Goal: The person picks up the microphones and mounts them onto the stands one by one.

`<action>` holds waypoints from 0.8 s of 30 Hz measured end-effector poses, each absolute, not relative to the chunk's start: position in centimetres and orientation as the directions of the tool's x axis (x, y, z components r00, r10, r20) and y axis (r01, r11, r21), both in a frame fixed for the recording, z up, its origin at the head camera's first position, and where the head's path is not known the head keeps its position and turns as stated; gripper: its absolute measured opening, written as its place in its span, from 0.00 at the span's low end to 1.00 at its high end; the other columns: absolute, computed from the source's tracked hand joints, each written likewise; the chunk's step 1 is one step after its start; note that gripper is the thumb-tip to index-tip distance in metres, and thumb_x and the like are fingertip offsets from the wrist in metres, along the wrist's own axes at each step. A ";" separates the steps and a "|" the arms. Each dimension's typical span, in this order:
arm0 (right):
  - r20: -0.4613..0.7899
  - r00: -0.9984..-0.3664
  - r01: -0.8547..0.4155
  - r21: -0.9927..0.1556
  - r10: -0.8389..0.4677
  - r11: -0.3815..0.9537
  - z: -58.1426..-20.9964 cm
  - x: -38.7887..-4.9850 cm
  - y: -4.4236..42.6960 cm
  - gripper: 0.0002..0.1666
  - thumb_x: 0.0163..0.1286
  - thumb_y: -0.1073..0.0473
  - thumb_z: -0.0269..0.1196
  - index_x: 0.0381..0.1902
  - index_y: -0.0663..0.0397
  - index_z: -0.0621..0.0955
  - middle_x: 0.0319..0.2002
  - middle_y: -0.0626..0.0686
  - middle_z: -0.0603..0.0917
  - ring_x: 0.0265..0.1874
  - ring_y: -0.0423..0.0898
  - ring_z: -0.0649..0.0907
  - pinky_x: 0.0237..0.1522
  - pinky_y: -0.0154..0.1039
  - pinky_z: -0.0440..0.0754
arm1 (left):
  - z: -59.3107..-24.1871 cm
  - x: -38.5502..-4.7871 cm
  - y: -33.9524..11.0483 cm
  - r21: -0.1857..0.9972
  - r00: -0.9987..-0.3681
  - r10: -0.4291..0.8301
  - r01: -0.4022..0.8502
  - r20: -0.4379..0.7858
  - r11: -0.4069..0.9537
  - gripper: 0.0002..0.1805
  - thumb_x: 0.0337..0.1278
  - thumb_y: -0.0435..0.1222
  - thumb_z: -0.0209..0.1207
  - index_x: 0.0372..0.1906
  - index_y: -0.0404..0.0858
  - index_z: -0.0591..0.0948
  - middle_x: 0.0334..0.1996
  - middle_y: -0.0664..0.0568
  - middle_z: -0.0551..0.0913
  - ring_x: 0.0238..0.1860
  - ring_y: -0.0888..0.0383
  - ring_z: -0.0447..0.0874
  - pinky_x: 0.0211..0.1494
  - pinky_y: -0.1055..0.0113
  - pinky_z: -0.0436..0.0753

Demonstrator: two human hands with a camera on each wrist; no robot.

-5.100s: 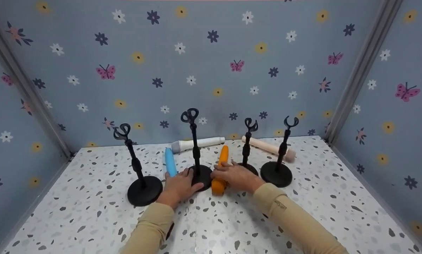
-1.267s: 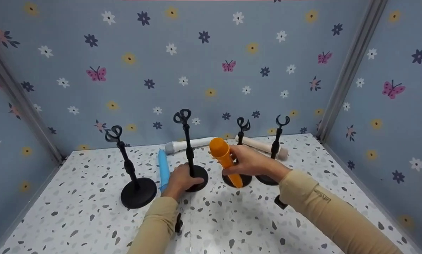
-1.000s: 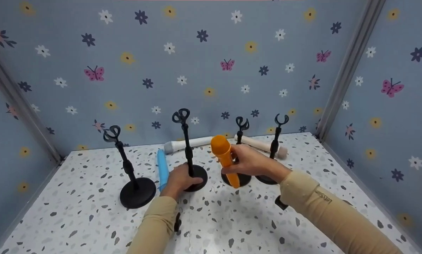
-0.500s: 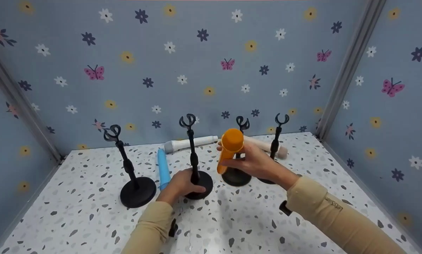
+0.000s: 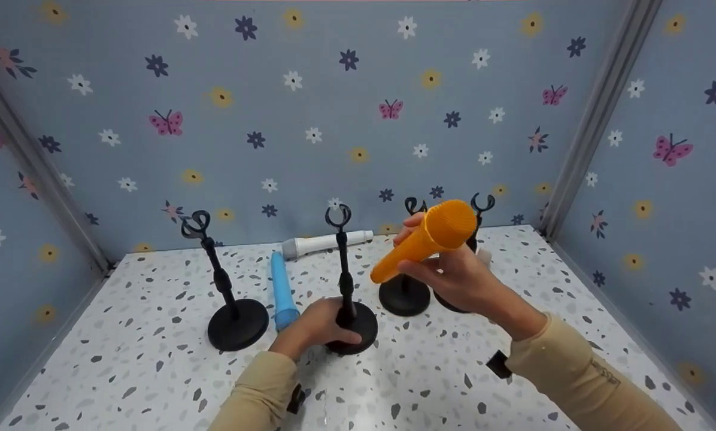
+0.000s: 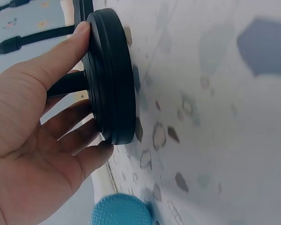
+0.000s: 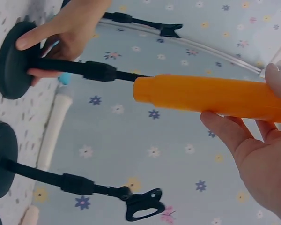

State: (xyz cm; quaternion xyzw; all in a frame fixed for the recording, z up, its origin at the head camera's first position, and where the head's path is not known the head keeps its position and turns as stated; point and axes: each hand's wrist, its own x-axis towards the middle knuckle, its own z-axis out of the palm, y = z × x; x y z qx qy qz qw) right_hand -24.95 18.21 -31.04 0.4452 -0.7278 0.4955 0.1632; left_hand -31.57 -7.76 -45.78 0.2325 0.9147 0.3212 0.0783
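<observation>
My right hand (image 5: 454,269) holds an orange toy microphone (image 5: 415,248) in the air, its round head up and to the right, its tail toward the middle stand. With my left hand (image 5: 322,323) I grip the round base of a black microphone stand (image 5: 346,281); in the left wrist view the thumb lies on top of the base (image 6: 110,79) and the fingers reach around its edge. The forked clip (image 5: 337,216) on that stand holds nothing. A blue microphone (image 5: 281,287) lies on the table just left of my left hand.
Another black stand (image 5: 236,323) is at the left, and two more stand right of centre, one with its base (image 5: 404,296) visible below my right hand. A white microphone (image 5: 322,243) lies along the back wall. A pale pink one (image 5: 484,256) is mostly hidden.
The orange microphone, earlier lying on the table, has been lifted and tilted to the right. My left hand has drawn the stand nearer and rightward, and its clip has turned.
</observation>
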 end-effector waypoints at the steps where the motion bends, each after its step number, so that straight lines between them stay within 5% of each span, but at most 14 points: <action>1: 0.692 -0.535 -0.824 -0.554 -0.484 0.117 -30.8 -24.7 18.2 0.30 0.67 0.75 0.65 0.63 0.61 0.67 0.53 0.58 0.79 0.55 0.53 0.82 0.46 0.46 0.87 | -45.8 -31.4 -7.6 0.622 -0.875 0.484 0.382 0.006 0.684 0.22 0.46 0.42 0.79 0.45 0.40 0.83 0.42 0.49 0.84 0.47 0.49 0.82 0.57 0.49 0.79; 11: 0.753 -0.485 -0.859 -0.505 -0.445 0.081 -29.5 -23.2 18.5 0.36 0.66 0.68 0.69 0.68 0.70 0.68 0.56 0.59 0.83 0.58 0.53 0.83 0.57 0.45 0.81 | -46.2 -30.5 -6.1 0.643 -0.834 0.552 0.428 0.010 0.635 0.22 0.44 0.44 0.78 0.43 0.41 0.83 0.41 0.51 0.84 0.45 0.51 0.81 0.55 0.52 0.79; 19: 0.823 -0.443 -0.857 -0.505 -0.356 -0.102 -29.3 -23.0 18.8 0.32 0.62 0.56 0.72 0.55 0.74 0.75 0.53 0.63 0.84 0.55 0.61 0.84 0.56 0.50 0.82 | -46.3 -29.7 -4.4 0.646 -0.812 0.583 0.444 -0.003 0.622 0.23 0.41 0.46 0.79 0.42 0.44 0.82 0.38 0.57 0.84 0.43 0.56 0.80 0.52 0.57 0.78; 24: 0.820 -0.475 -0.824 -0.542 -0.318 -0.167 -29.6 -23.3 19.2 0.36 0.71 0.51 0.66 0.67 0.69 0.69 0.51 0.68 0.81 0.50 0.58 0.85 0.54 0.52 0.83 | -46.1 -29.2 -3.4 0.627 -0.811 0.584 0.441 -0.028 0.642 0.23 0.43 0.47 0.78 0.44 0.45 0.82 0.41 0.55 0.84 0.45 0.55 0.82 0.55 0.55 0.79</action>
